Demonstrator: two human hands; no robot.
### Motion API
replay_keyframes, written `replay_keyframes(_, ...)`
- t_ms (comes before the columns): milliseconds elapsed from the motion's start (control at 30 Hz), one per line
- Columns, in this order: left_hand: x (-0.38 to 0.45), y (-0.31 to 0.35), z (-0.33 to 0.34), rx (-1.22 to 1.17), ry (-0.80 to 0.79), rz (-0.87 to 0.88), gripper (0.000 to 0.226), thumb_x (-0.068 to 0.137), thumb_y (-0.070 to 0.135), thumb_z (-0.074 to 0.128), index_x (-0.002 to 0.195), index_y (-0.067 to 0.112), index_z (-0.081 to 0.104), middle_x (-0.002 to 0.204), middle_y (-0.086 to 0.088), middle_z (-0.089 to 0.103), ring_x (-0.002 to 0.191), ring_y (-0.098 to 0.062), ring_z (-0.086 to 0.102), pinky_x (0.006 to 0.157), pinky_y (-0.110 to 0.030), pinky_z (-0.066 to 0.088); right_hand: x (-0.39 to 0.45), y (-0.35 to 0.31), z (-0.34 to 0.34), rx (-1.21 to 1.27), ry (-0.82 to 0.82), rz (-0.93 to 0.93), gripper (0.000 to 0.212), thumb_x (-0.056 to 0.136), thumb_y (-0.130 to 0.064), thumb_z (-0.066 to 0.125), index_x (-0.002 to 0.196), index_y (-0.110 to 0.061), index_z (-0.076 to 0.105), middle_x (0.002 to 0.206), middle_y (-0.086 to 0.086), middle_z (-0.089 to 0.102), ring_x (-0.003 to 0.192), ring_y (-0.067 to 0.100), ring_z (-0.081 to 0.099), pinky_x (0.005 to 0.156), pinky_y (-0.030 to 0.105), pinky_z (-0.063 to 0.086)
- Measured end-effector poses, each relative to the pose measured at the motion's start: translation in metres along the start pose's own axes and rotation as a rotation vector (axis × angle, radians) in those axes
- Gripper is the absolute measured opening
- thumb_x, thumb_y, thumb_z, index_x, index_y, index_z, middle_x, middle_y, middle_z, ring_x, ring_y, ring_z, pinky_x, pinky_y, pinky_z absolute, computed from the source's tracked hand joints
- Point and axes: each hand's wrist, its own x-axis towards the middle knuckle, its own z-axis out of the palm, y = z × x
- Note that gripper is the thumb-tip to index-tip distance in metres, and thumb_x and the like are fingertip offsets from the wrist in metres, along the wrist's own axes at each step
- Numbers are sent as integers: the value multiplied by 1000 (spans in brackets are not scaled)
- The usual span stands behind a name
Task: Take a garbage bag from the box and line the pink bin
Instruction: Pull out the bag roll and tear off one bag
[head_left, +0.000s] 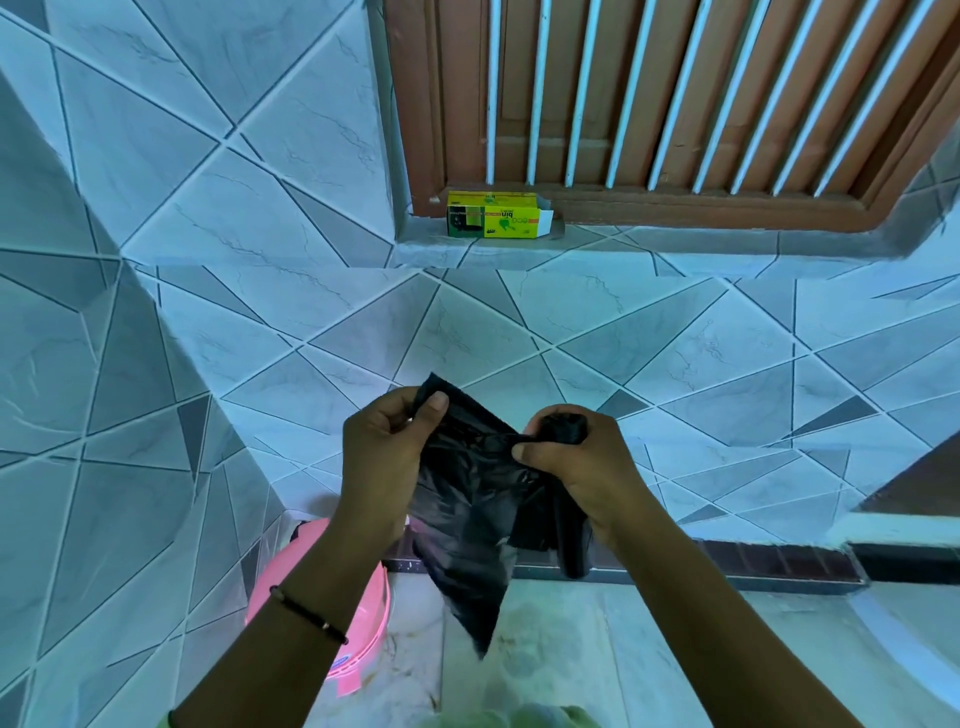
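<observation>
A black garbage bag (467, 499) hangs partly unrolled between my hands in front of the tiled wall. My left hand (384, 452) pinches its upper left corner. My right hand (576, 467) grips the rolled black bags (563, 426), and the roll's lower end sticks out below my palm. The yellow and green bag box (493, 215) lies on the window sill above, its right flap open. The pink bin (322, 597) stands on the floor at the lower left, mostly hidden behind my left forearm.
A window with white bars in a brown wooden frame (675, 104) sits above the sill. Patterned grey tiles cover the wall (675, 364). A dark skirting strip (753, 564) runs along the pale floor. A dark door edge (924, 483) shows at the right.
</observation>
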Motion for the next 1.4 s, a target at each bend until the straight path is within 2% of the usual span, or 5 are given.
replay_keyframes(267,18,-12,-19,275,181,182,28,95,8,41,102,27,60,92,11,61,90,-6,57,79,-18,44,6,-3,-12,414,22,65,18,72,0,74,86,-7,66,77,8,62,53,19,57,53,25,52)
replay_keyframes(433,11,-23,-28,743,-219,403,24,92,36,44,112,39,57,101,20,54,86,7,50,70,-9,39,11,-4,-8,822,-28,87,30,68,-24,69,96,-14,64,103,8,71,83,17,65,76,29,56)
replay_keyframes(667,-20,-18,-3,197,-627,-43,49,78,60,51,112,26,59,93,6,73,88,0,66,75,-10,48,20,-4,22,1115,-37,-20,43,61,-38,75,96,-18,61,102,4,68,87,19,66,76,33,57)
replay_keyframes(1000,5,-11,-30,98,-409,-156,22,89,12,58,86,30,70,75,3,71,70,-12,65,65,-19,50,14,2,13,422,-136,166,19,77,10,62,96,7,63,82,14,71,73,28,69,63,35,59)
replay_keyframes(1400,20,-14,-37,107,-366,-160,16,89,19,58,82,29,67,54,4,62,51,-9,60,51,-18,48,13,-5,31,-77,378,-256,19,73,-14,75,59,-26,69,54,-5,66,54,7,57,58,20,46)
